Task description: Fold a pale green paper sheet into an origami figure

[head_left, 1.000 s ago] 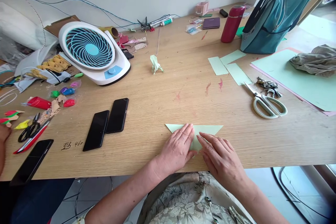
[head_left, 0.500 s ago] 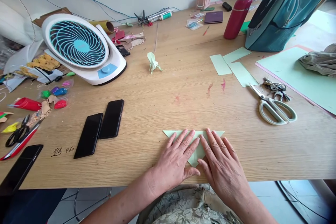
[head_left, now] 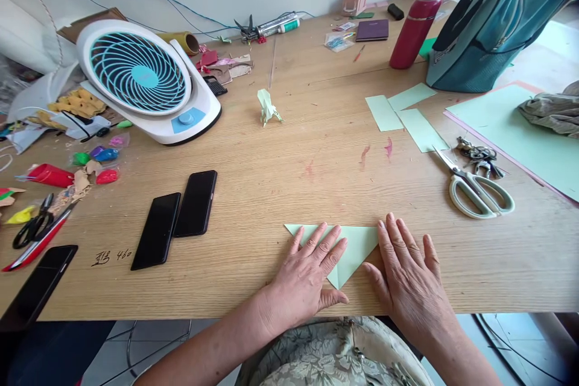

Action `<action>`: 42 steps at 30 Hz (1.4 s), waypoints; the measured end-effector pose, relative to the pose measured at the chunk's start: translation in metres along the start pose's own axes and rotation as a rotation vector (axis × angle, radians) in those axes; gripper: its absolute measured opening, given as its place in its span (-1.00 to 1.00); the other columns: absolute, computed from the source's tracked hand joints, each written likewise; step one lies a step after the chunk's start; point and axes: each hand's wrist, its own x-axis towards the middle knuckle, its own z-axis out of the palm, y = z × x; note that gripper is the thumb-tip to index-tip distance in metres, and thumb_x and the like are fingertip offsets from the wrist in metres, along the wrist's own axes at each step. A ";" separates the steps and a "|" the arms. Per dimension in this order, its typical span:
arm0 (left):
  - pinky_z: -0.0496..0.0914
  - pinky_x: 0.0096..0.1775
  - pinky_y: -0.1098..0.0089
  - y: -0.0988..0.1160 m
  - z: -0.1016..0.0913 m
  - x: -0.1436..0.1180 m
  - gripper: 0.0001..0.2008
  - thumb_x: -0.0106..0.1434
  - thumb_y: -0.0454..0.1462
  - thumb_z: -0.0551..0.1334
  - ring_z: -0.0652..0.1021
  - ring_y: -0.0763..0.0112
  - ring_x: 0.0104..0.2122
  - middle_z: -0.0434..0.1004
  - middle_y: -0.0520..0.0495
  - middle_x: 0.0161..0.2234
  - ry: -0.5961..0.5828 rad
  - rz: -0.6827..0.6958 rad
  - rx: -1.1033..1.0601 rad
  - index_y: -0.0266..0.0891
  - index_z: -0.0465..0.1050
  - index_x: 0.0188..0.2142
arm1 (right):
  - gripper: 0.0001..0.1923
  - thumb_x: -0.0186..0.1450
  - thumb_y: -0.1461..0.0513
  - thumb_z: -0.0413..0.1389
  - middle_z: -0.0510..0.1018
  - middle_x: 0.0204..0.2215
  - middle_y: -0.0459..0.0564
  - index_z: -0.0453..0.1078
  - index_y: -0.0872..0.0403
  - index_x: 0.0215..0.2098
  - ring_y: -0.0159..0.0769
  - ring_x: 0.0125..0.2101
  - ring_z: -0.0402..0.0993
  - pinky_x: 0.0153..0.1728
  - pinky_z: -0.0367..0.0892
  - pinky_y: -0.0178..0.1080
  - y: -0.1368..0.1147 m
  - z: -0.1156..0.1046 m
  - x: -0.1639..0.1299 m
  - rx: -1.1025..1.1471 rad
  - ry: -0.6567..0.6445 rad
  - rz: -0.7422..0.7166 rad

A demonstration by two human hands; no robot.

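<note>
The pale green paper point(head_left: 357, 247) lies flat on the table point(head_left: 271, 193) near its front edge, between and partly under the person's hands. The left hand point(head_left: 303, 280) is palm down over the paper's left part, fingers point(head_left: 332, 257) straight, slightly spread and gripping nothing; the left corner pokes out beyond them, and the thumb points across just below the paper's near tip. The right hand point(head_left: 411, 283) is at the paper's right corner — its fingers are extended and spread, holding nothing, with the index finger against that corner and hiding its very end.

The paper forms a wide triangle, long edge away from the person and point toward them, a faint crease running up from the point. Farther back stands a small folded paper figure point(head_left: 268, 107); scissors point(head_left: 460, 172) lie to the right, two black phones point(head_left: 155, 231) to the left.
</note>
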 end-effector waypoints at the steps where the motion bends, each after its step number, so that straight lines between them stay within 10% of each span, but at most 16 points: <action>1: -0.23 0.32 -0.04 0.000 0.000 0.000 -0.19 0.32 0.21 -0.07 -0.11 0.09 0.39 -0.14 -0.12 0.42 0.004 0.002 0.001 -0.17 -0.13 0.40 | -0.30 0.47 0.04 -0.19 0.02 0.37 0.28 -0.28 0.17 0.44 0.12 0.34 -0.02 0.23 -0.10 0.31 -0.004 -0.001 0.001 0.000 0.002 -0.019; 7: -0.12 0.33 0.04 0.000 -0.002 -0.003 -0.18 0.35 0.19 -0.15 -0.12 0.16 0.40 -0.19 -0.11 0.42 0.032 0.007 0.024 -0.22 -0.23 0.41 | -0.25 0.46 0.00 -0.14 0.08 0.36 0.24 -0.27 0.21 0.44 0.02 0.35 -0.05 0.26 -0.03 0.18 -0.027 0.002 -0.002 0.039 -0.057 -0.213; 15: 0.08 0.22 -0.12 -0.007 0.008 -0.007 -0.22 0.32 0.20 -0.05 0.05 -0.13 0.34 -0.06 -0.26 0.39 0.165 -0.100 0.150 -0.13 -0.05 0.39 | -0.30 0.45 0.02 -0.06 0.02 0.37 0.26 -0.11 0.13 0.42 0.06 0.36 -0.08 0.25 0.00 0.20 -0.027 0.001 -0.002 -0.029 -0.062 -0.244; 24: 0.13 0.22 0.03 -0.030 0.028 -0.012 -0.25 0.35 0.17 -0.06 0.11 0.00 0.34 -0.04 -0.25 0.39 0.318 -0.146 0.270 -0.14 -0.03 0.39 | -0.36 0.45 0.01 -0.10 -0.07 0.40 0.20 -0.10 -0.03 0.43 0.05 0.38 -0.19 0.29 -0.13 0.20 -0.028 0.005 -0.001 0.024 -0.143 -0.195; 42: 0.03 0.28 -0.08 -0.012 0.022 -0.010 -0.35 0.42 0.04 -0.08 0.03 0.04 0.37 -0.12 -0.24 0.41 0.259 -0.437 0.178 -0.20 -0.01 0.38 | -0.40 0.46 -0.02 -0.16 -0.02 0.39 0.17 0.05 0.03 0.39 -0.03 0.37 -0.09 0.29 -0.15 0.15 -0.023 0.011 -0.003 -0.036 -0.135 -0.107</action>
